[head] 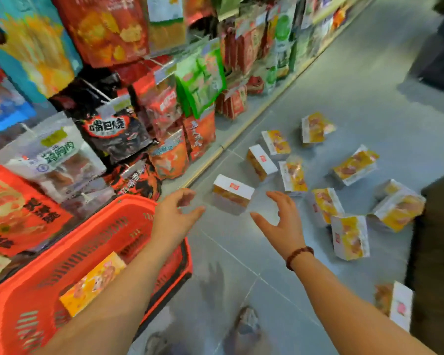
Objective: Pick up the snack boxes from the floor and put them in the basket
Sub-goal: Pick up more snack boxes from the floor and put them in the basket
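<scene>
Cardboard, white and yellow: nearest snack box (pixel 232 193) sits on the floor (pixel 241 254) between left grip (pixel 176 216) and right grip (pixel 282 226), just past the fingertips. Probably light, stiff-walled, glossy wrap so a bit slippery; take it on two opposite side faces. Both grips open, fingers spread and curved, holding nothing, palms facing each other, arms stretched forward. More boxes (pixel 354 166) scattered right of the right grip. Red basket (pixel 100 239) under the left forearm, one box (pixel 92 283) inside.

Scattered snack boxes (pixel 351 237) on grey floor (pixel 241 267)
</scene>
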